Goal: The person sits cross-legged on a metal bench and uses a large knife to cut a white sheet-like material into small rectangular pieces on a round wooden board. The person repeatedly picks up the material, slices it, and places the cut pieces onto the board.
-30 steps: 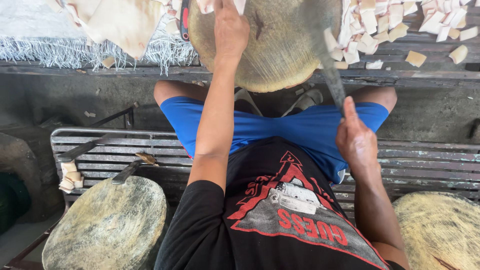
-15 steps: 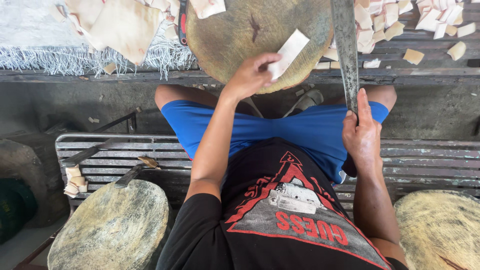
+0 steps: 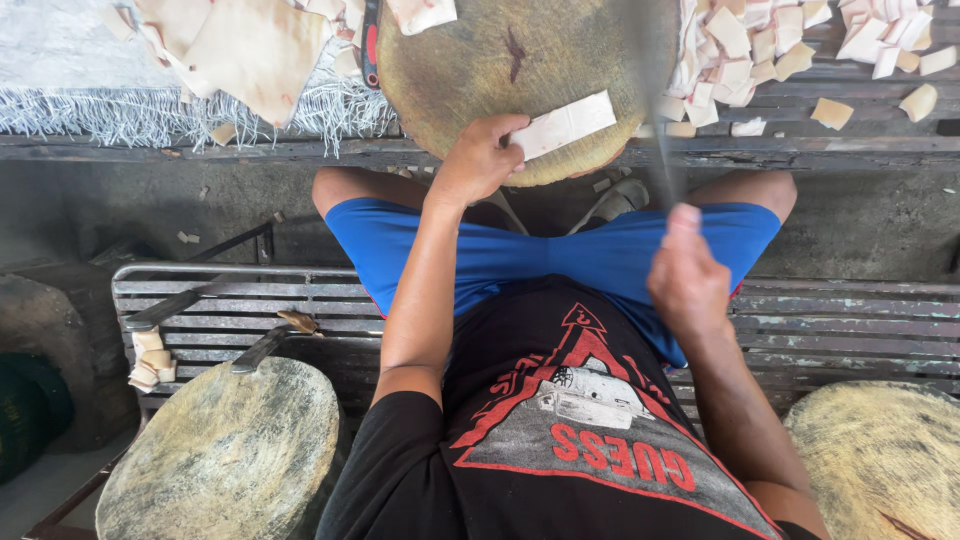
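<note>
My left hand [image 3: 480,160] pins a pale rectangular strip [image 3: 566,125] flat on the near edge of a round wooden chopping block [image 3: 500,60]. My right hand [image 3: 688,280] grips the handle of a long cleaver [image 3: 655,110], whose blade is blurred by motion above the block's right side. The blade stands to the right of the strip, apart from it. I sit on a slatted metal bench [image 3: 830,310] in blue shorts and a black shirt.
Cut pale pieces [image 3: 760,45] are heaped right of the block. Large pale sheets [image 3: 250,50] lie on a fringed cloth at the upper left. Two more round blocks [image 3: 225,455] [image 3: 885,455] flank me. Knives [image 3: 180,300] and small stacked pieces [image 3: 150,360] rest on the bench's left.
My left hand pulled the strip from the block's far side to its near edge and pressed it flat. My right hand raised the cleaver and swings it, the blade now blurred.
</note>
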